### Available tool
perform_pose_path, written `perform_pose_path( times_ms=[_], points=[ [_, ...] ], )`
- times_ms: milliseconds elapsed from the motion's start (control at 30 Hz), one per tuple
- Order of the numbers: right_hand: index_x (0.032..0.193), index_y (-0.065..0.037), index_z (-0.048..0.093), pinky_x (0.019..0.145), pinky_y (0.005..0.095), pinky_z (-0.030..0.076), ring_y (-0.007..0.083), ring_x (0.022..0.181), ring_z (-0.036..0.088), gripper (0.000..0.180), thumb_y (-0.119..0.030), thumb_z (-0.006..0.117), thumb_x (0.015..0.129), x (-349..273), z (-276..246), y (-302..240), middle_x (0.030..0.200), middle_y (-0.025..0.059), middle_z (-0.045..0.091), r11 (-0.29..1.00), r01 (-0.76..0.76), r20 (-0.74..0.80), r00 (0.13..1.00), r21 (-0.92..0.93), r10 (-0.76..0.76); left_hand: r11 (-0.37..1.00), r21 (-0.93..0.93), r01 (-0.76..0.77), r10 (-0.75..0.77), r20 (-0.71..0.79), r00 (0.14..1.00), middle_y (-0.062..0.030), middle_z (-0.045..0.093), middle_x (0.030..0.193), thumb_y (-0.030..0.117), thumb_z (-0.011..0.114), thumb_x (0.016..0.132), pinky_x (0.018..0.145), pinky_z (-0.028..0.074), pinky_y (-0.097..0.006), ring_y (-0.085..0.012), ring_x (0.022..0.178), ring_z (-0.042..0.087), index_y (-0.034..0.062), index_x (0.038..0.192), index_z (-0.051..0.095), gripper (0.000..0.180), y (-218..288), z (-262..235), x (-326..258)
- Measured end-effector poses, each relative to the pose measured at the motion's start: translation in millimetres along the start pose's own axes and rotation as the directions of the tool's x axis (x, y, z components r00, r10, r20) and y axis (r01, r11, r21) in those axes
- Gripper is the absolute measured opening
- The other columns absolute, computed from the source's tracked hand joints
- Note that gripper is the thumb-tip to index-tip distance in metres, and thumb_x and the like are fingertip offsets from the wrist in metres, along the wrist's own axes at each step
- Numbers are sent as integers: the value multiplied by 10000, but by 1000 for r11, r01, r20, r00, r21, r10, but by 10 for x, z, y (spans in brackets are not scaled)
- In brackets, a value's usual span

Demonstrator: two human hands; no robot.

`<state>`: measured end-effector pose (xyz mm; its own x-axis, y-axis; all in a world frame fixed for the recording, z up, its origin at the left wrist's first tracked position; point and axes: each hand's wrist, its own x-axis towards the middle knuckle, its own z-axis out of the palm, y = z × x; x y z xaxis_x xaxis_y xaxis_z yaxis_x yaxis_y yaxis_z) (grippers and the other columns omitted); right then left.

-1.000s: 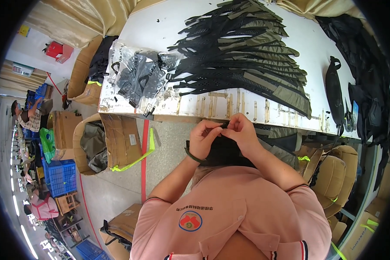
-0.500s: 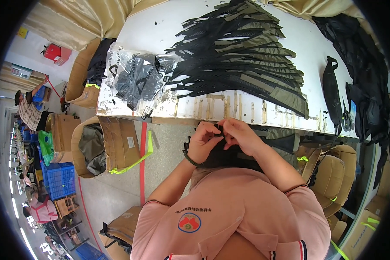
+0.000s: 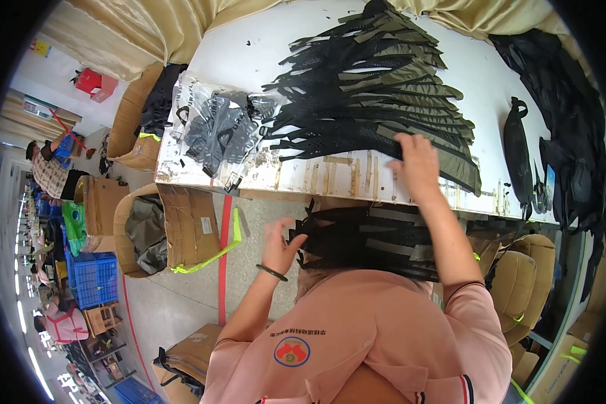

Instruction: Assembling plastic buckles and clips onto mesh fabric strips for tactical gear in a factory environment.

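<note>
My right hand (image 3: 419,165) is over the table's near edge, its fingers stretched and thumb apart. Its fingertips rest on the nearest of several overlapping black mesh and olive fabric pieces (image 3: 357,139), fanned out with narrow ends to the left. On my lap lie more black strap-like pieces (image 3: 363,232) with grey parts. My left hand (image 3: 279,248) is beside their left ends, fingers and thumb spread, with nothing seen in it. Whether its thumb touches a strap end I cannot tell.
On the white table (image 3: 249,60) lie a clear plastic bag (image 3: 215,128) of black buckles, a long black padded piece (image 3: 516,145) and scissors (image 3: 539,185). Black fabric (image 3: 565,114) is heaped at right. Cardboard boxes (image 3: 192,225) stand left and right; people work far left.
My hands were together over my lap, pinching a small black part. They have parted: the right reached forward onto the fanned pieces, the left moved leftward and opened.
</note>
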<state>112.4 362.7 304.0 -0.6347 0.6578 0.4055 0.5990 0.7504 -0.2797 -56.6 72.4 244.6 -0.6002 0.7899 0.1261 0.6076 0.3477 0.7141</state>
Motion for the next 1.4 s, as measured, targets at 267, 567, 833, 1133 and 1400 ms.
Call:
perform_pose_path(
  times_ms=[267,567,833,1133,1400],
  points=[
    [873,-86,552,733,376,387,253,807,540,228,-61,644,665,-69,271,477,808,79,519,971,144,47,989,-193,-138,527,-664,531,-122,559,820,-72,602,921,214,622,863,527,436,-242,-110,580,510,48,1040,554,252,420,470,845],
    [835,-66,573,758,365,380,263,835,514,196,-17,611,649,-599,-482,361,784,90,487,940,314,304,890,136,-341,69,-830,553,-238,525,817,-39,626,870,232,632,866,619,495,-271,-160,667,600,94,954,601,167,305,744,1479],
    [964,-70,607,830,387,397,287,924,529,273,-93,675,701,-612,-577,301,917,102,568,986,152,416,894,71,-167,345,-827,444,-289,357,889,-57,616,776,41,599,859,587,511,-243,-139,641,610,17,886,567,48,289,566,1013],
    [1010,-31,588,727,384,468,348,821,592,199,-95,593,821,-391,370,-724,829,160,620,613,-230,421,887,756,-187,572,-724,385,-182,345,921,-19,593,694,109,587,885,493,424,-206,-88,557,554,31,857,594,84,419,313,935],
    [934,-12,604,706,358,467,325,791,587,142,-103,594,826,-456,426,-872,864,154,613,600,-53,312,889,798,-336,974,222,52,-27,-114,993,-147,603,812,251,755,709,703,463,-355,-283,755,575,18,955,636,360,-780,-203,2402]
  ],
)
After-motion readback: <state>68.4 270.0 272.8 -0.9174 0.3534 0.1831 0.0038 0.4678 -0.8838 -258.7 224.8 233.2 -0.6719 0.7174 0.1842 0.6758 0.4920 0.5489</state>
